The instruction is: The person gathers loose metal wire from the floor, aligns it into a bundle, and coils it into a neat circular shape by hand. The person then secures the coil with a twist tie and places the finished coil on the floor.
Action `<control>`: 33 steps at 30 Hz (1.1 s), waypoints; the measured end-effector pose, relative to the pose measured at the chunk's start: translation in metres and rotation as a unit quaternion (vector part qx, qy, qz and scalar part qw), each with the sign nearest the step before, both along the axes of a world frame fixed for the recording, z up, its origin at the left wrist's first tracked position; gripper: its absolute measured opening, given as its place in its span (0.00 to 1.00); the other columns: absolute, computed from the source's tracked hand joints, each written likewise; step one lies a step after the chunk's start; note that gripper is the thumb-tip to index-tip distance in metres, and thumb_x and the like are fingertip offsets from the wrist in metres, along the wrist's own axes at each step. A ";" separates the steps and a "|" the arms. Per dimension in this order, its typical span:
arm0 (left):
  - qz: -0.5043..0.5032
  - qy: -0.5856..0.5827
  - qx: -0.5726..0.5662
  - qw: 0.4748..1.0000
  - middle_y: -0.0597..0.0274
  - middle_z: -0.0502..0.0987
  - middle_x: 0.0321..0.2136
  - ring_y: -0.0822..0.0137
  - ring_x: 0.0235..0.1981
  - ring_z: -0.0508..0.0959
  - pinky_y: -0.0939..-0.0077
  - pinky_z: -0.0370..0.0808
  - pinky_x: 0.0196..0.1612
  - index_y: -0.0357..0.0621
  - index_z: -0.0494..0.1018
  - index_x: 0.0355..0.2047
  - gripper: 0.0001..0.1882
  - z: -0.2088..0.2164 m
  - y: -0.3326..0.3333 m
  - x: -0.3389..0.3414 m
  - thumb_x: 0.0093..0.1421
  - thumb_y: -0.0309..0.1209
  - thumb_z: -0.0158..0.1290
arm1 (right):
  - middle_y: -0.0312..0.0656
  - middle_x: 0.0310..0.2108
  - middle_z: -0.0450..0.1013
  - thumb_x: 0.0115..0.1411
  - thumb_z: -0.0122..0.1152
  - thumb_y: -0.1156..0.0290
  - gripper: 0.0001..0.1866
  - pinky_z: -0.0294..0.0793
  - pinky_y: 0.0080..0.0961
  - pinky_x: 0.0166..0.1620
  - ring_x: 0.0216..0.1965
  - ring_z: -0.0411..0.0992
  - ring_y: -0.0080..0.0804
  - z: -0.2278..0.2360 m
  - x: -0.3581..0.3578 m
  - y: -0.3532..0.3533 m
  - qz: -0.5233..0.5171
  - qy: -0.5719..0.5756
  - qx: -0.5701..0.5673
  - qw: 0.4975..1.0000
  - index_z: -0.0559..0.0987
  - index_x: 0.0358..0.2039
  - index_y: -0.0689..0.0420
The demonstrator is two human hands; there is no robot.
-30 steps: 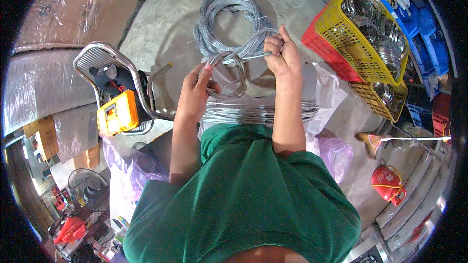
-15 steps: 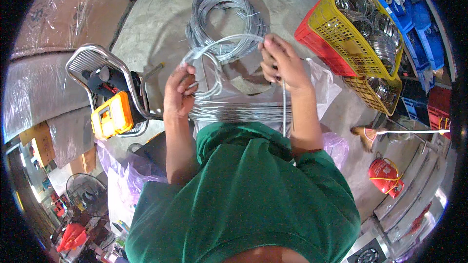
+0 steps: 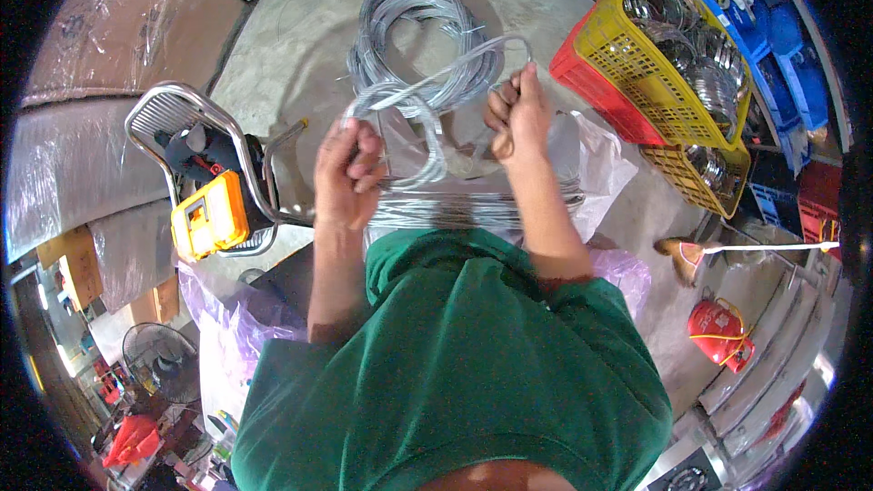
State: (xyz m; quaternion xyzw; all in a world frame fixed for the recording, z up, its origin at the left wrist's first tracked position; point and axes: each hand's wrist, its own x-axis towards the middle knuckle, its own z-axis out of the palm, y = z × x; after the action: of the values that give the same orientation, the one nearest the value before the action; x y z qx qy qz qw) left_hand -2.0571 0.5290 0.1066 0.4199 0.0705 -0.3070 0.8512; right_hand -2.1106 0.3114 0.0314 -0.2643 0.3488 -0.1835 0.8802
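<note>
My left hand (image 3: 347,168) is closed around one side of a small coil of grey wire cable (image 3: 435,141), whose loops hang to its right. From the top of that coil a strand arcs over to my right hand (image 3: 518,114), which pinches it with closed fingers. Past my hands, a large tied coil of grey wire (image 3: 373,23) lies on the concrete floor. Close to my body, a bundle of long grey wires (image 3: 436,211) stretches from side to side below both hands.
A metal-framed chair (image 3: 241,141) on the left bears a yellow-orange case (image 3: 211,216). At right, a yellow crate (image 3: 637,73) holds shiny wire coils, beside blue bins (image 3: 787,82). A broom (image 3: 684,255) and a red gas cylinder (image 3: 718,332) are lower right. A fan (image 3: 162,359) stands lower left.
My right hand has moved up and to the right, drawing the strand into a higher arc. The small coil's loops have swung to the right beside my left hand.
</note>
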 end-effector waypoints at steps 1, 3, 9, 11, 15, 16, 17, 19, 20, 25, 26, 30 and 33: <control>-0.017 0.020 -0.036 0.999 0.70 0.68 0.28 0.86 0.19 0.60 0.92 0.56 0.15 0.44 0.69 0.41 0.07 -0.003 -0.009 -0.007 0.69 0.33 0.47 | 0.27 0.17 0.55 0.70 0.48 0.48 0.21 0.51 0.20 0.17 0.15 0.52 0.18 0.000 0.014 0.007 -0.041 -0.047 0.056 0.996 0.66 0.25 0.48; -0.047 0.006 -0.063 0.997 0.69 0.68 0.31 0.82 0.23 0.64 0.92 0.57 0.15 0.43 0.69 0.49 0.10 -0.006 -0.022 -0.017 0.70 0.32 0.46 | 0.26 0.17 0.53 0.70 0.46 0.47 0.22 0.51 0.20 0.18 0.16 0.52 0.19 0.004 0.027 0.016 -0.082 -0.096 0.132 0.983 0.65 0.24 0.46; -0.049 -0.030 0.052 0.997 0.70 0.68 0.30 0.78 0.25 0.67 0.85 0.59 0.18 0.43 0.68 0.57 0.17 -0.002 -0.027 -0.014 0.69 0.32 0.47 | 0.27 0.17 0.58 0.72 0.43 0.55 0.18 0.57 0.18 0.21 0.17 0.56 0.21 0.012 0.030 0.040 0.058 -0.033 0.208 0.976 0.66 0.25 0.48; -0.070 -0.033 0.052 0.996 0.70 0.68 0.28 0.78 0.24 0.66 0.86 0.57 0.18 0.43 0.69 0.56 0.17 -0.002 -0.026 -0.012 0.69 0.32 0.47 | 0.33 0.21 0.63 0.72 0.45 0.59 0.15 0.62 0.22 0.22 0.18 0.59 0.23 0.010 0.023 0.045 0.046 -0.094 0.264 0.959 0.69 0.29 0.53; -0.126 -0.042 0.066 0.989 0.72 0.65 0.29 0.81 0.20 0.61 0.89 0.55 0.16 0.41 0.68 0.57 0.18 -0.004 -0.024 -0.013 0.68 0.33 0.48 | 0.38 0.27 0.67 0.71 0.46 0.64 0.13 0.70 0.26 0.31 0.24 0.65 0.27 -0.001 0.013 0.051 0.055 -0.211 0.346 0.912 0.70 0.33 0.58; -0.139 -0.042 0.057 0.988 0.73 0.65 0.28 0.81 0.19 0.60 0.89 0.54 0.16 0.41 0.68 0.57 0.18 -0.004 -0.024 -0.013 0.68 0.33 0.49 | 0.38 0.28 0.67 0.71 0.46 0.64 0.13 0.71 0.26 0.33 0.26 0.66 0.28 -0.005 0.012 0.052 0.045 -0.189 0.338 0.921 0.70 0.33 0.59; -0.155 -0.042 0.047 0.986 0.73 0.64 0.27 0.81 0.18 0.60 0.89 0.53 0.16 0.41 0.68 0.57 0.18 -0.005 -0.024 -0.014 0.68 0.33 0.49 | 0.39 0.29 0.68 0.71 0.47 0.64 0.13 0.71 0.27 0.36 0.29 0.67 0.29 -0.009 0.011 0.052 0.052 -0.199 0.332 0.921 0.70 0.33 0.59; -0.164 -0.029 0.057 0.984 0.73 0.64 0.22 0.81 0.18 0.60 0.87 0.53 0.17 0.42 0.70 0.55 0.17 -0.006 -0.024 -0.014 0.68 0.32 0.48 | 0.39 0.29 0.65 0.70 0.48 0.65 0.12 0.70 0.29 0.44 0.34 0.66 0.31 -0.019 0.013 0.051 0.048 -0.323 0.430 0.842 0.70 0.33 0.60; -0.168 -0.023 0.062 0.984 0.73 0.64 0.20 0.81 0.18 0.60 0.86 0.54 0.17 0.43 0.71 0.55 0.16 -0.007 -0.024 -0.015 0.68 0.32 0.48 | 0.39 0.28 0.64 0.69 0.48 0.65 0.11 0.70 0.29 0.45 0.34 0.66 0.32 -0.024 0.014 0.051 0.049 -0.355 0.428 0.830 0.70 0.33 0.59; -0.149 0.004 0.052 0.988 0.75 0.62 0.22 0.81 0.17 0.59 0.85 0.53 0.16 0.42 0.70 0.54 0.16 -0.012 -0.025 -0.018 0.68 0.32 0.49 | 0.41 0.30 0.64 0.68 0.49 0.69 0.09 0.74 0.31 0.44 0.32 0.67 0.33 -0.037 0.012 0.047 0.079 -0.386 0.473 0.788 0.70 0.35 0.61; -0.156 -0.006 0.043 0.987 0.75 0.62 0.24 0.81 0.17 0.59 0.84 0.54 0.15 0.42 0.69 0.55 0.17 -0.014 -0.024 -0.018 0.68 0.32 0.49 | 0.43 0.31 0.66 0.68 0.49 0.69 0.08 0.76 0.35 0.44 0.33 0.69 0.35 -0.037 0.011 0.045 0.084 -0.344 0.458 0.815 0.70 0.36 0.62; -0.077 -0.049 0.115 0.989 0.75 0.62 0.22 0.81 0.18 0.59 0.83 0.58 0.19 0.39 0.71 0.53 0.16 -0.020 -0.019 -0.013 0.68 0.32 0.48 | 0.51 0.38 0.73 0.69 0.48 0.68 0.10 0.80 0.46 0.46 0.40 0.77 0.47 -0.025 0.000 0.032 0.151 -0.215 0.373 0.890 0.71 0.38 0.64; -0.028 -0.104 0.149 0.983 0.74 0.62 0.18 0.81 0.18 0.59 0.81 0.63 0.25 0.37 0.71 0.54 0.16 -0.026 -0.018 -0.005 0.69 0.31 0.46 | 0.52 0.36 0.78 0.71 0.45 0.63 0.16 0.78 0.52 0.53 0.45 0.77 0.54 -0.016 -0.011 0.029 0.203 -0.150 0.337 0.907 0.75 0.39 0.64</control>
State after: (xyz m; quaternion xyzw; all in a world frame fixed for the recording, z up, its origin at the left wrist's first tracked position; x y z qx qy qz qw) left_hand -2.0618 0.5113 0.0806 0.5736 0.0149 -0.2719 0.7725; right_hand -2.1216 0.3404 0.0152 0.0141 0.1921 0.0903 0.9771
